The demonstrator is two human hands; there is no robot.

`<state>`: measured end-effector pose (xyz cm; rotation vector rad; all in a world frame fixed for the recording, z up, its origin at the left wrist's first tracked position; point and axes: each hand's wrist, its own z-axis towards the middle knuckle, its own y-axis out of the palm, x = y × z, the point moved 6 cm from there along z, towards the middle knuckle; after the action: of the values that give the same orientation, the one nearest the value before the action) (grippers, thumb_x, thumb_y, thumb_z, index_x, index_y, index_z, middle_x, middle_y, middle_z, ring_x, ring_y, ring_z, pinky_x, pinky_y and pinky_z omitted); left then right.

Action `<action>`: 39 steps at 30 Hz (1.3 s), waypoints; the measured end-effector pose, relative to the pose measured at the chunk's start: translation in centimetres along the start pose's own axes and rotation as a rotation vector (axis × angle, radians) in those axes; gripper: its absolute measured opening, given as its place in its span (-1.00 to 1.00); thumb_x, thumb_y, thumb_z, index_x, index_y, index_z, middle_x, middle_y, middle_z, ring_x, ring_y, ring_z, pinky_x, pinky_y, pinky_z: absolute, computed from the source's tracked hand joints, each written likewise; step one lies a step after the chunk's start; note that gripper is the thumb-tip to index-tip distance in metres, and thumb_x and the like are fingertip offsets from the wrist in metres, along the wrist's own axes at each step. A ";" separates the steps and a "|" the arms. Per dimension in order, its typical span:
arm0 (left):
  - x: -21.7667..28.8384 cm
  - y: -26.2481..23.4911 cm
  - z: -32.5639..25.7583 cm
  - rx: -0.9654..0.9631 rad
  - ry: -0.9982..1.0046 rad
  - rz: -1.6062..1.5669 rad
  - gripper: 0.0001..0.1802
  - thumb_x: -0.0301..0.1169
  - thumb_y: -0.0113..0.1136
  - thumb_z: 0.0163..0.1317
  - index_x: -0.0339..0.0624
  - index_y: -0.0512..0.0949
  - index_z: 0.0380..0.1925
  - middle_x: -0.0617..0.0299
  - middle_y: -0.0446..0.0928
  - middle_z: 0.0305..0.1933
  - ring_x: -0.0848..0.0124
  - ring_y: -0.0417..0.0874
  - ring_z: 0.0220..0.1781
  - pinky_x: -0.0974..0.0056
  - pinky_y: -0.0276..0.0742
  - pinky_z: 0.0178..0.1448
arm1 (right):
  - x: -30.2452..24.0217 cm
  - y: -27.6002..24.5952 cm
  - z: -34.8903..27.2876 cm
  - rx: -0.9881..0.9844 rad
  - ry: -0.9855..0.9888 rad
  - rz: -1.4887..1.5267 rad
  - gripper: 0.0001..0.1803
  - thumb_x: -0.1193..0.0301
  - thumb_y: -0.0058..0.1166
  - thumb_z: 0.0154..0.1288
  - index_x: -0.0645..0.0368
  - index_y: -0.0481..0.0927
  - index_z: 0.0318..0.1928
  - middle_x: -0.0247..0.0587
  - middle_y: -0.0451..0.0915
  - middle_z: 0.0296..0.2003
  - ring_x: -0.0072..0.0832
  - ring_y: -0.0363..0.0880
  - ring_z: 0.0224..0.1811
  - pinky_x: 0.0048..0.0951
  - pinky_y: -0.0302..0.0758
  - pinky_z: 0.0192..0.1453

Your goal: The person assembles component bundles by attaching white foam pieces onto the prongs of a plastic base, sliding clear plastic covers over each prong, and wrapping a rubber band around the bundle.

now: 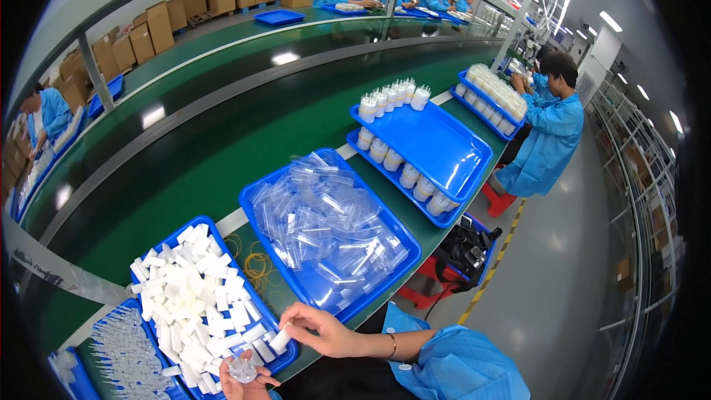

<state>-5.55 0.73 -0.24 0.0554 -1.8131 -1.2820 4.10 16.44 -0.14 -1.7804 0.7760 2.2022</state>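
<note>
My right hand (326,332) pinches a short white cylinder (280,341) at the near right corner of a blue tray (270,316) heaped with similar white pieces (189,289). Lower down, my left hand (241,385) has its fingers curled round a clear round plastic part (242,370), seen end-on. The hands are close together but apart. Just beyond my right hand lies a second blue tray (407,241) full of clear plastic sleeves (318,211). Thin yellowish rings (257,270) lie between the two trays.
Stacked blue trays (452,152) with white cylindrical assemblies (381,150) stand farther along the green bench. Clear thin-stemmed parts (129,352) fill a tray at lower left. A co-worker in blue (548,130) sits at right. A red stool (422,289) and a bin with black items (470,252) stand below the bench edge.
</note>
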 end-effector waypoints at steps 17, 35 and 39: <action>-0.6 -1.6 0.1 0.116 0.051 0.147 -0.52 -0.22 -0.02 0.22 -0.23 0.24 0.08 -0.21 0.41 0.01 0.17 0.56 -0.38 0.21 0.58 -0.51 | -29.5 0.1 -5.3 -0.036 -0.893 -1.196 -0.64 0.54 0.00 0.02 -0.14 0.49 -0.14 -0.36 0.30 -0.62 -0.53 0.25 -0.65 -0.55 0.18 -0.62; 0.0 -2.0 -0.6 0.131 0.043 0.101 -0.52 -0.24 0.04 0.18 -0.23 0.26 0.05 -0.22 0.42 -0.01 0.12 0.58 -0.37 0.17 0.59 -0.51 | -18.8 -1.1 0.2 0.079 -0.733 -0.782 -0.72 0.65 0.01 -0.05 0.25 0.62 -0.25 -0.25 0.38 -0.70 -0.46 0.33 -0.72 -0.48 0.19 -0.65; -0.3 -2.0 -0.4 0.091 0.035 0.112 -0.52 -0.23 0.02 0.20 -0.21 0.25 0.07 -0.20 0.42 0.00 0.14 0.57 -0.38 0.20 0.58 -0.52 | -4.6 -1.7 -0.8 0.309 -0.129 0.015 -0.86 0.53 -0.07 0.29 0.24 0.52 -0.17 -0.40 0.51 -0.31 -0.77 0.37 -0.35 -0.70 0.31 -0.28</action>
<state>-5.95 -0.31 -1.95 0.0265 -1.8179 -1.1137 6.76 18.19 3.73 -1.4750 1.0371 2.0480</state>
